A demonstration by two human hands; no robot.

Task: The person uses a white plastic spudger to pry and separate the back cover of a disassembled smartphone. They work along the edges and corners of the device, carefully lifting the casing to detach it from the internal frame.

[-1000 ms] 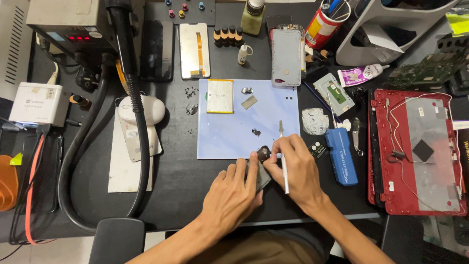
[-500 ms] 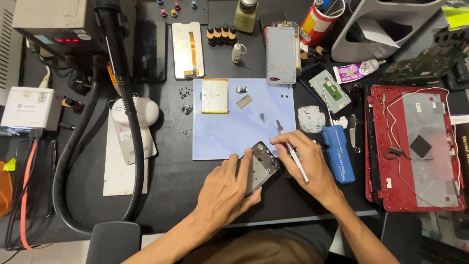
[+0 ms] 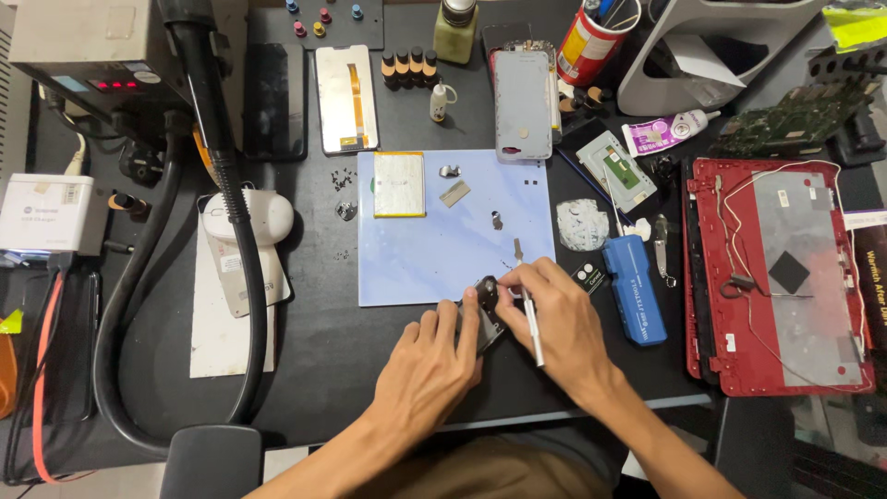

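A small dark phone body (image 3: 484, 312) lies at the near edge of the light blue work mat (image 3: 434, 249). My left hand (image 3: 430, 370) presses on its lower part and holds it steady. My right hand (image 3: 559, 328) grips a thin silver tool (image 3: 529, 325) and its fingertips rest on the phone's upper end. A flat battery (image 3: 399, 185) and small metal parts (image 3: 496, 220) lie on the mat beyond the hands.
A blue case (image 3: 634, 288) sits right of my hands, with a red laptop shell (image 3: 776, 277) beyond it. A thick black hose (image 3: 236, 231) curves down the left. Phone screens (image 3: 345, 97), a grey back cover (image 3: 522, 103) and small bottles (image 3: 409, 66) line the back.
My hands and the phone body have shifted slightly back toward the mat's near edge. The right hand has closed in over the phone's upper end with the tool.
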